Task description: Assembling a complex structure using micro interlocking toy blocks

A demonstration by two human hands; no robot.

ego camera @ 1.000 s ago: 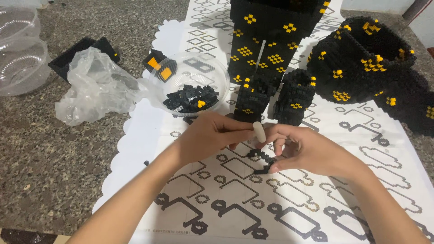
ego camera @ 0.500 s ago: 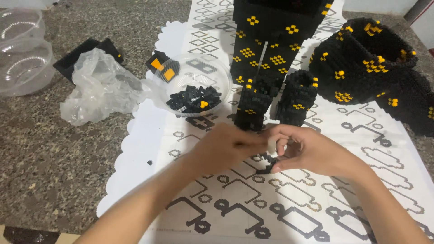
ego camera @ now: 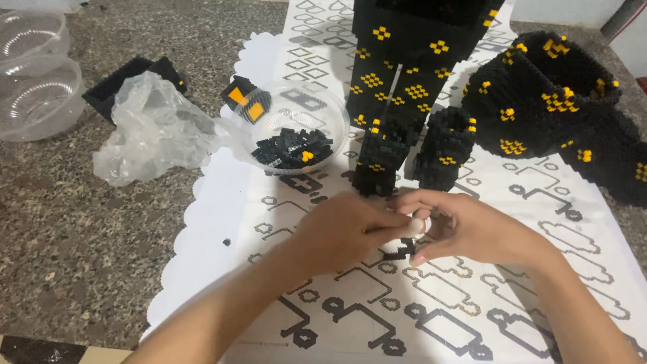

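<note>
Both hands are meeting over the white patterned mat [ego camera: 222, 222] on the speckled surface [ego camera: 74, 229]. The left hand [ego camera: 340, 232] and right hand [ego camera: 472, 229] are pinching their fingers together around a small whitish tool [ego camera: 416, 226], with a tiny black brick piece [ego camera: 399, 252] poking out just under it. Right behind them, the clear bowl of black bricks [ego camera: 296, 145] is sitting beside the tall black-and-yellow brick model [ego camera: 404, 81].

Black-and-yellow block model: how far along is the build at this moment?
Largely built: the tall figure stands on two legs, and a big curved section lies beside it. In hand: the left hand and right hand meet over a small black piece. Left: loose bricks in the clear bowl.
</note>
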